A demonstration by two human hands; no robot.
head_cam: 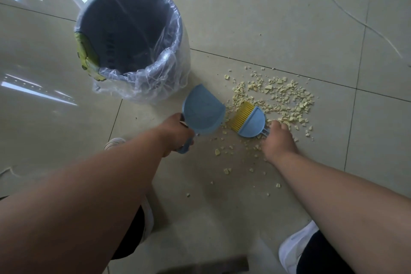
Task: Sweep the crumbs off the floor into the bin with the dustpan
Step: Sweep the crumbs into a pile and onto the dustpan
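My left hand (175, 134) and right hand (278, 140) are bare, with no rings or watch, and both forearms are uncovered. I wear dark trousers (320, 256) and white shoes (295, 247).

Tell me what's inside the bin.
The bin is lined with a clear plastic bag folded over its rim. The dark interior shows no crumbs; the near wall hides part of the bottom, so that part cannot be checked.

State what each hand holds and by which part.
Left hand grips the blue plastic dustpan by its handle. Right hand holds the small blue brush with yellow bristles at its handle end.
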